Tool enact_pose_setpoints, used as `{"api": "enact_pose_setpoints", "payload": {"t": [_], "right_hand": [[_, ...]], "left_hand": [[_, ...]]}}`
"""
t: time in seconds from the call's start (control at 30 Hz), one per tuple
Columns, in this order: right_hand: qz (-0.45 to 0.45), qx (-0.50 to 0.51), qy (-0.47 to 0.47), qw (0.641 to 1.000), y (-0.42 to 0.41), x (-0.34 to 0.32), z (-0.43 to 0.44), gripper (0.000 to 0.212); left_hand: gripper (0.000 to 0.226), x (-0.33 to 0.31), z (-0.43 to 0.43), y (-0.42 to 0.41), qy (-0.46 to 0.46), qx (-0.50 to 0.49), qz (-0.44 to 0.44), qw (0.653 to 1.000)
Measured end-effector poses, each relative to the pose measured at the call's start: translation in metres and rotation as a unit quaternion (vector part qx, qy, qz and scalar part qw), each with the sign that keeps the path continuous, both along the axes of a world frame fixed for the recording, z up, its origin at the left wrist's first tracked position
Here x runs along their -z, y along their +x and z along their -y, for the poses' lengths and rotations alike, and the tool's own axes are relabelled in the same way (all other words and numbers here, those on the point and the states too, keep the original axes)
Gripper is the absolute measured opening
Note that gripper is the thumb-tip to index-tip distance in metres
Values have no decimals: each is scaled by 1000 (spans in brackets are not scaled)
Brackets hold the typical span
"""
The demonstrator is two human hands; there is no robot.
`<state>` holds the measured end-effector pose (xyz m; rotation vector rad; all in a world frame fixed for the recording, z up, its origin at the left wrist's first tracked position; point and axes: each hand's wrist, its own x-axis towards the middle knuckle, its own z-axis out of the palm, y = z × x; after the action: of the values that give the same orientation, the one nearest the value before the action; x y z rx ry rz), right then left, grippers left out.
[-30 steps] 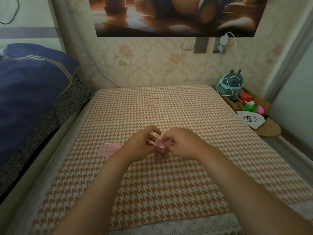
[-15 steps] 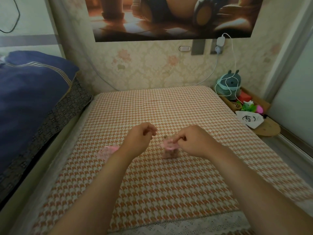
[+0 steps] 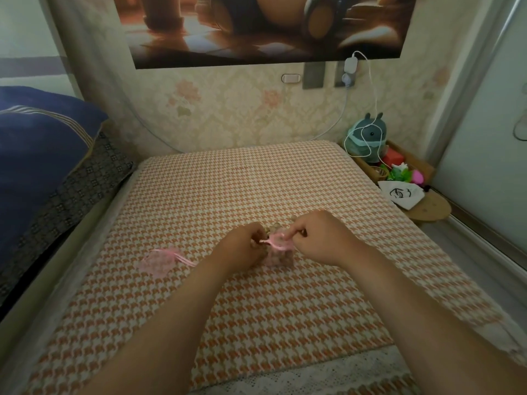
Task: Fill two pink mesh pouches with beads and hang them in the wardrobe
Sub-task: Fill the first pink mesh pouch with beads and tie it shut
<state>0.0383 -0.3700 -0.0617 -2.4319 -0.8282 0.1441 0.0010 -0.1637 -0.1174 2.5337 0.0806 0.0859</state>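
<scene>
The filled pink mesh pouch point(image 3: 280, 256) should handle as a soft, light sack with a loose, shifting load. The mesh has no stiffness of its own, so squeezing the body would only push the beads about. The gathered neck and the pink ribbon drawstring point(image 3: 267, 242) are the places to hold; the thin, probably slick ribbon wants a firm pinch.

It stands near the middle of the orange-and-white houndstooth mattress cover point(image 3: 216, 192), its belly rounded out by brownish beads that show through the sheer net, its top bunched into a frill.

The left hand point(image 3: 244, 248) is curled with its fingertips pinching the ribbon on the pouch's left side. The right hand point(image 3: 320, 241) is curled too, pinching at the neck from the right. The fingertips are small and a little blurred, so it may be gripping the other ribbon end rather than the mesh itself.

A second flat pink mesh pouch point(image 3: 159, 261), apparently empty, lies limp towards the cover's left side, ribbon trailing, held by neither hand.
</scene>
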Motion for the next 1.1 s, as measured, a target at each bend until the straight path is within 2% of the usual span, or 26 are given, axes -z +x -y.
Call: {"api": "enact_pose_setpoints", "payload": {"t": [0.07,0.17,0.27,0.37,0.47,0.57,0.7,0.87,1.1], "right_hand": [[-4,0,2,1000,1,1,0,32],[-6,2,6,1000,1,2,0,32],[-8,1,6,1000,1,1,1,31],[-3,-4,-3,1000,3,2,1,31],[1,-2,-15,1000,4,2,-1,32],[7,-5,-23,1000,2,-1,-3,31],[13,-4,-31,999,0,-4,-2,32],[18,3,-38,999,0,-6,1,32],[21,-2,-41,999,1,-8,2,30]], "left_hand": [[21,2,7,0,0,22,2,1000],[27,4,13,3,54,53,7,997],[23,3,8,6,41,37,10,998],[24,-5,-1,3,-37,-20,32,999],[14,-29,0,-1,-144,-73,98,982],[12,-47,11,-5,-199,-69,127,969],[10,-51,31,-8,-178,-5,111,978],[11,-48,33,-7,-107,-7,109,988],[6,-51,33,-12,-81,32,88,992]]}}
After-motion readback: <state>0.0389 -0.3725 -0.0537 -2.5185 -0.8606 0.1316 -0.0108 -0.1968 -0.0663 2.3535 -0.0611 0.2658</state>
